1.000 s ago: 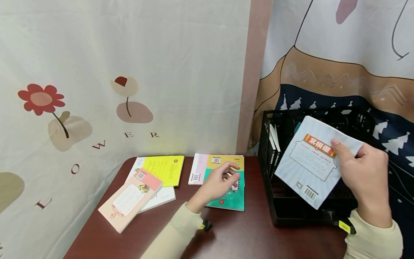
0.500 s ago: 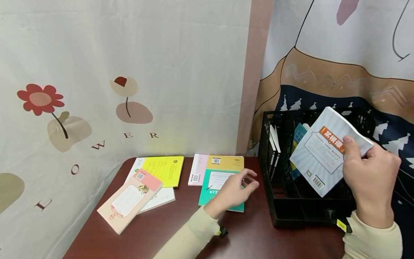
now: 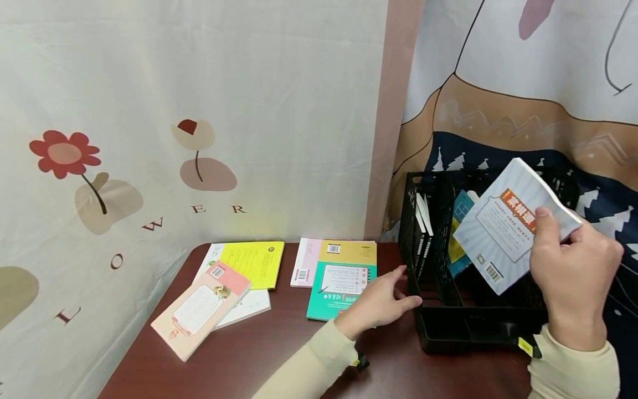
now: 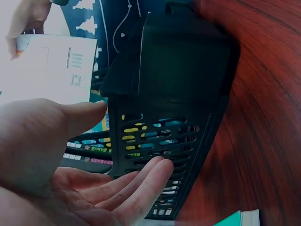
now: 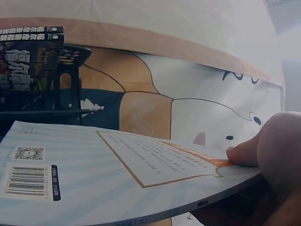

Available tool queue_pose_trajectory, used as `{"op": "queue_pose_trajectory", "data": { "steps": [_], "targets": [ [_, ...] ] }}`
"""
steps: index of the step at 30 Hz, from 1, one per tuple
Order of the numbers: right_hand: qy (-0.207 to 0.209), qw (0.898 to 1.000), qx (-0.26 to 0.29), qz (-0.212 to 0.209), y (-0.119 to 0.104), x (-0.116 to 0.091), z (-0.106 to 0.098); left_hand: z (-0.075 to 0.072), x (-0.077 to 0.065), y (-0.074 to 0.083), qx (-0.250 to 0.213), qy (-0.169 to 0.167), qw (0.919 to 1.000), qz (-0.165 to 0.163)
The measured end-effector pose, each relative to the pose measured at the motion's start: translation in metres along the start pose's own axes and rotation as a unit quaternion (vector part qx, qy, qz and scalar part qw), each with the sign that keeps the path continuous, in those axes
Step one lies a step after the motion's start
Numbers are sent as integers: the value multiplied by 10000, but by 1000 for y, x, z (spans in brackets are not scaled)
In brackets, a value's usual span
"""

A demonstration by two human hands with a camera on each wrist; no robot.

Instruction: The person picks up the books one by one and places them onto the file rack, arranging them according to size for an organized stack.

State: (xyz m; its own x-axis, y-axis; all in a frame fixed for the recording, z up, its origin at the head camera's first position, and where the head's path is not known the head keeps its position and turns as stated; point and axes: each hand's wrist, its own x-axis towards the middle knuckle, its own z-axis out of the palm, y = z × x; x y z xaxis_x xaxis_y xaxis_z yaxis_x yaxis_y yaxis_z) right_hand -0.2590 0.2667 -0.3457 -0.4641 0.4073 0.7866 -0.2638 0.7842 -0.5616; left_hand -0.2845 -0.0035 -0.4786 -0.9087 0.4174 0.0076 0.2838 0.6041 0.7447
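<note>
My right hand (image 3: 573,271) grips a pale blue striped book (image 3: 498,227) by its right edge, thumb on the orange title band. The book is tilted above the black plastic organizer (image 3: 446,330). In the right wrist view its barcode (image 5: 30,181) faces up. My left hand (image 3: 381,302) is at the organizer's left side, fingers extended and holding nothing. The left wrist view has its fingers (image 4: 146,193) by the slotted side wall (image 4: 155,127); contact is hard to tell. Two dark books with white page edges (image 3: 422,227) stand in the left compartment, and a teal and yellow book (image 3: 459,238) leans in the neighbouring one.
On the reddish-brown table (image 3: 199,377) lie a green book (image 3: 329,302) over a pink and gold one (image 3: 305,260), left of the organizer. Farther left, a pink book (image 3: 199,310) overlaps a yellow book (image 3: 254,266) and a white one. Printed curtains (image 3: 299,111) hang behind.
My left hand has moved right, from over the green book to the organizer's side. The right hand has drawn the pale blue book up and to the right, exposing the teal and yellow book.
</note>
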Motion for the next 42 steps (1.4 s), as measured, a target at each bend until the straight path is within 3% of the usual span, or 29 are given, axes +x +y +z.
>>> {"op": "queue_pose_trajectory", "data": {
  "steps": [5,12,18,26,34,42],
  "targets": [
    [45,10000,-40,-75,-2,-6,15,2,1,3,107,-45,9999,43],
    [-381,9989,180,-182,4,-15,47,3,0,6,502,-159,9986,94],
    [-600,9977,316,-69,9,-21,63,3,1,8,392,-181,9991,-4],
    [-494,9981,353,128,12,-21,64,2,1,7,366,-204,9991,4],
    [-390,9991,147,61,10,-19,62,2,1,7,347,-203,9992,-51],
    [-500,9985,234,-26,12,-24,66,3,2,5,418,-159,9990,92]
  ]
}}
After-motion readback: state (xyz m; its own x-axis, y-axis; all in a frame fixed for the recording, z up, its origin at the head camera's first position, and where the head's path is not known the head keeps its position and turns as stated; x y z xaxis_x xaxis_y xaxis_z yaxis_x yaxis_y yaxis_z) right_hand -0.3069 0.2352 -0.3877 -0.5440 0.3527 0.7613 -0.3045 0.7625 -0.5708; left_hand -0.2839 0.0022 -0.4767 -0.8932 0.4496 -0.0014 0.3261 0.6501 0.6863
